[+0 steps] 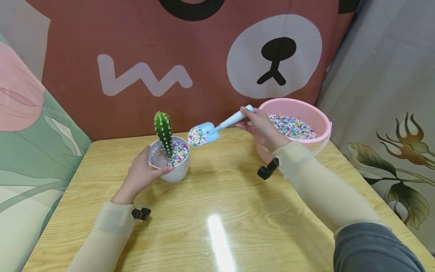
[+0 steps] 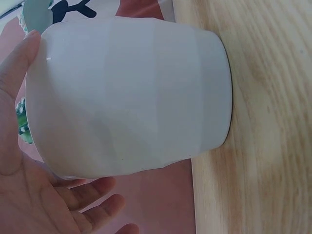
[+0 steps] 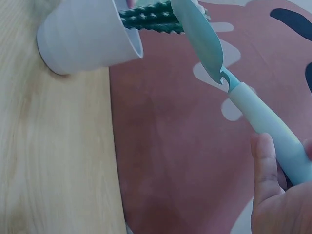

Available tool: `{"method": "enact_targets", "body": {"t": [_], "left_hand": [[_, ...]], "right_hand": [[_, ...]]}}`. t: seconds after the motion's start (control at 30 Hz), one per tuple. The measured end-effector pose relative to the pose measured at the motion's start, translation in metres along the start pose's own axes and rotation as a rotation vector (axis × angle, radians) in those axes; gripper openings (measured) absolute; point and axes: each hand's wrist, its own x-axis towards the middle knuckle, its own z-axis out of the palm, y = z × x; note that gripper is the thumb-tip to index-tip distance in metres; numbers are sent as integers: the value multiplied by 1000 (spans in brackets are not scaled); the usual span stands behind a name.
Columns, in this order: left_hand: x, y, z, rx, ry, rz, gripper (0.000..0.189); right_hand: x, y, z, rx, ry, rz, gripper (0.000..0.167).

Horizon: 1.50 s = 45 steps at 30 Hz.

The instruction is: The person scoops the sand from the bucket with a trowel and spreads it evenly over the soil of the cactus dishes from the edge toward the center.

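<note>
A white flower pot (image 1: pixel 176 174) stands on the table with a green spiny cactus (image 1: pixel 164 132) in it. Small multicoloured beads (image 1: pixel 179 154) fill the right part of the pot around the cactus. My left hand (image 1: pixel 141 173) grips the pot at its left side, thumb over the near rim. In the left wrist view the pot's wall (image 2: pixel 131 97) fills the middle, fingers along its side. My right hand (image 1: pixel 261 126) holds a light blue toy shovel (image 1: pixel 234 119) by its handle. The scoop, heaped with beads (image 1: pixel 197 136), hangs to the right of the pot, above rim height.
A pink bucket (image 1: pixel 292 102) holding many similar beads stands behind my right hand, its white handle hanging at the right. One stray bead (image 1: pixel 207 254) lies on the wooden table (image 1: pixel 190 219). A curtain with a bear print (image 1: pixel 210 64) hangs behind the table.
</note>
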Motion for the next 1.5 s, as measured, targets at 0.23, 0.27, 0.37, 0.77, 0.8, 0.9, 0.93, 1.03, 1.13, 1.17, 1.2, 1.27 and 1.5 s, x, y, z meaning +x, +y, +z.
{"method": "enact_targets", "body": {"t": [0.23, 0.27, 0.37, 0.77, 0.8, 0.9, 0.93, 1.03, 1.13, 1.17, 1.2, 1.27, 1.5], "left_hand": [[0, 0, 1, 5, -5, -13, 117], [0, 0, 1, 6, -7, -14, 118], [1, 0, 2, 8, -7, -13, 118], [-3, -2, 1, -19, -4, -9, 115], [-3, -2, 1, -23, -5, -9, 115], [-3, -1, 1, -27, -9, -5, 114], [-3, 0, 1, -26, -9, -4, 114], [-3, 1, 0, -21, -7, 1, 113], [-3, 1, 0, -18, -9, -4, 113], [-3, 1, 0, -16, -10, -5, 113], [-3, 1, 0, -15, -12, -7, 114], [-2, 1, 0, -10, -15, -12, 115], [-2, 0, -1, -2, -26, -20, 117]], "right_hand": [[2, 13, 13, -14, -18, 21, 16], [3, 14, 14, -14, -21, 22, 16], [4, 18, 18, -11, -28, 22, 16], [4, 35, 30, 0, -25, 45, 16], [4, 36, 31, -1, -22, 47, 16], [4, 40, 33, 7, -9, 46, 16], [4, 40, 33, 10, -8, 43, 16], [5, 43, 35, 19, -13, 34, 16], [5, 45, 35, 20, -20, 29, 16], [5, 46, 36, 20, -21, 27, 16], [5, 46, 36, 19, -19, 26, 16], [5, 47, 36, 20, -19, 24, 15], [8, 49, 34, 20, -13, 17, 16]]}}
